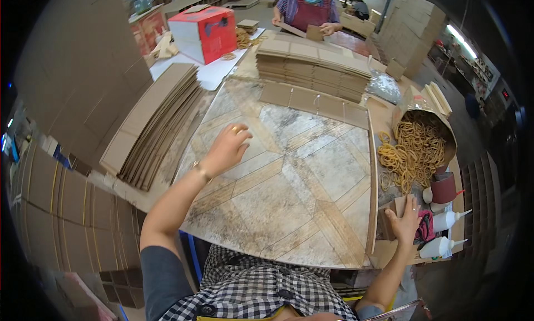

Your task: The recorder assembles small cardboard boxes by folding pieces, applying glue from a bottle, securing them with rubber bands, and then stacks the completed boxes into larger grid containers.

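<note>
My left hand (227, 148) is over the left part of a patterned board (278, 204), its fingers loosely bent and apart with nothing in them. At the board's right side, my right hand (405, 220) grips a small brown cardboard piece (385, 225), thumb on the near side and fingers over its top. The hand partly hides that piece. Along the board's far edge lies a flat cardboard strip (311, 104) with narrow slots. Just above my right hand is a heap of tan rubber bands (414, 148), spilling out of a paper sack (451, 133).
Stacks of cardboard strips stand at the left (147, 126) and far side (311, 68). White squeeze bottles (436, 247), a pink cloth (425, 226) and a dark red roll (443, 188) sit at right. Beyond are a red box (214, 34) and a masked co-worker (308, 12) handling cardboard.
</note>
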Motion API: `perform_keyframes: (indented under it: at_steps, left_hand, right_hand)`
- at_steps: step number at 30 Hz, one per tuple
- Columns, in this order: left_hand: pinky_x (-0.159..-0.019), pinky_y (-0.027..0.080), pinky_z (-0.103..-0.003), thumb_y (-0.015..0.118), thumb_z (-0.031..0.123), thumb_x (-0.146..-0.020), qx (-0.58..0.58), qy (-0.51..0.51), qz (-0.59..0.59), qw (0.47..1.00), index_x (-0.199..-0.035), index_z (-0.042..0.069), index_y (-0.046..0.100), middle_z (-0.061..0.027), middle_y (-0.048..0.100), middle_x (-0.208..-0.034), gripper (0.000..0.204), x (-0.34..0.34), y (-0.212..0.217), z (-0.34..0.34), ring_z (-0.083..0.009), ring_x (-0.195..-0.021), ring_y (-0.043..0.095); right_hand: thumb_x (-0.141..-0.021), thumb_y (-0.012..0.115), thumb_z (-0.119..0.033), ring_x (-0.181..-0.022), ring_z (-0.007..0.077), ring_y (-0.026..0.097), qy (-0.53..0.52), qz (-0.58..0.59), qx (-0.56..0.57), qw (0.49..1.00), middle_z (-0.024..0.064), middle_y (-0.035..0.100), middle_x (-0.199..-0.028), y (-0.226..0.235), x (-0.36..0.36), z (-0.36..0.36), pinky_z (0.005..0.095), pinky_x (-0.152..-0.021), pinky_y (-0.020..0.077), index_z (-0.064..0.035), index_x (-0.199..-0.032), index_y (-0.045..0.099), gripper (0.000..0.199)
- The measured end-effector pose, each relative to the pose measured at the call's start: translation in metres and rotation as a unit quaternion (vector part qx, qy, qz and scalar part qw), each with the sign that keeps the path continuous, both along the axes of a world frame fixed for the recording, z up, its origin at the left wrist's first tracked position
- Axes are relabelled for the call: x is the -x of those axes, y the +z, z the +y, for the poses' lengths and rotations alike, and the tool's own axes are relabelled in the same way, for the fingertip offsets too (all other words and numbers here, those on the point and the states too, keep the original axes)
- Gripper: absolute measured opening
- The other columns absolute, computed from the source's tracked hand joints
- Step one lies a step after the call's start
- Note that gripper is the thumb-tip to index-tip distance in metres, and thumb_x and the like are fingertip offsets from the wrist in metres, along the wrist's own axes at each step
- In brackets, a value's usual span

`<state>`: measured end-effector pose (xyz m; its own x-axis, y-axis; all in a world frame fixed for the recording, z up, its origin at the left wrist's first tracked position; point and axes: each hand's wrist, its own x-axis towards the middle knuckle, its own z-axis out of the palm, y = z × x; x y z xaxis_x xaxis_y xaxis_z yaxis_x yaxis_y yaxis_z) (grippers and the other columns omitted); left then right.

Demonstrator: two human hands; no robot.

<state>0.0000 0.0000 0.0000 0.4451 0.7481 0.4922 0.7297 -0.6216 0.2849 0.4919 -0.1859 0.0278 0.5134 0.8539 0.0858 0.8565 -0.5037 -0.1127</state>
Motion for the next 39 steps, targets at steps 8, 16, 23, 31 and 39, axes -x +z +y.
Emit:
perform_keyframes:
  at_steps: [8,16,23,31,39]
  left_hand:
    - [-0.088,0.045,-0.042,0.072,0.014,-0.071,0.081,0.068,-0.001,0.994,-0.102,0.007,0.061,-0.0137,0.056,-0.105,0.034,-0.078,-0.044,0.186,-0.0333,-0.102,0.052]
    - [-0.075,0.044,-0.039,0.056,0.032,-0.086,-0.169,0.013,0.243,0.955,-0.090,0.009,0.054,-0.0103,0.060,-0.095,0.024,-0.083,-0.056,0.212,-0.0270,-0.088,0.057]
    - [-0.058,0.047,-0.041,0.059,0.034,-0.088,0.047,0.200,0.076,0.976,-0.095,0.007,0.044,-0.0128,0.063,-0.073,0.032,-0.102,-0.062,0.206,-0.0289,-0.073,0.064]
    - [-0.061,0.050,-0.033,0.072,0.024,-0.081,0.029,0.185,-0.779,0.599,-0.096,0.004,0.038,-0.0124,0.057,-0.084,0.042,-0.143,-0.114,0.266,-0.0210,-0.068,0.056]
    - [-0.055,0.056,-0.038,0.058,0.028,-0.089,0.309,0.149,-0.808,0.480,-0.101,-0.006,0.053,-0.0198,0.060,-0.096,0.037,-0.147,-0.075,0.244,-0.0271,-0.075,0.064]
  right_hand:
    - [-0.062,0.077,-0.036,-0.132,0.0407,0.032,0.082,0.067,-0.003,0.994,0.0231,0.033,-0.144,0.020,-0.023,-0.006,0.0478,-0.107,0.0280,-0.0047,-0.137,0.040,0.089]
    - [-0.092,0.048,-0.006,-0.100,0.0330,0.062,-0.010,0.039,-0.133,0.990,0.0216,0.063,-0.111,0.069,-0.003,-0.018,0.0360,-0.087,0.0465,0.0036,-0.120,0.055,0.030]
    - [-0.074,0.057,-0.001,-0.060,0.0312,0.059,0.339,0.014,-0.007,0.941,0.0101,0.065,-0.076,0.030,0.085,0.027,0.0419,-0.054,0.0448,-0.0101,-0.096,0.063,0.025]
    - [-0.071,0.058,-0.004,-0.064,0.0317,0.063,0.368,0.040,-0.048,0.928,0.0128,0.066,-0.077,0.001,0.113,0.038,0.0404,-0.059,0.0480,-0.0089,-0.093,0.063,0.023]
    - [-0.074,0.059,-0.006,-0.063,0.0331,0.063,0.368,0.016,-0.037,0.929,0.0130,0.065,-0.074,0.002,0.116,0.033,0.0430,-0.057,0.0476,-0.0087,-0.091,0.063,0.018]
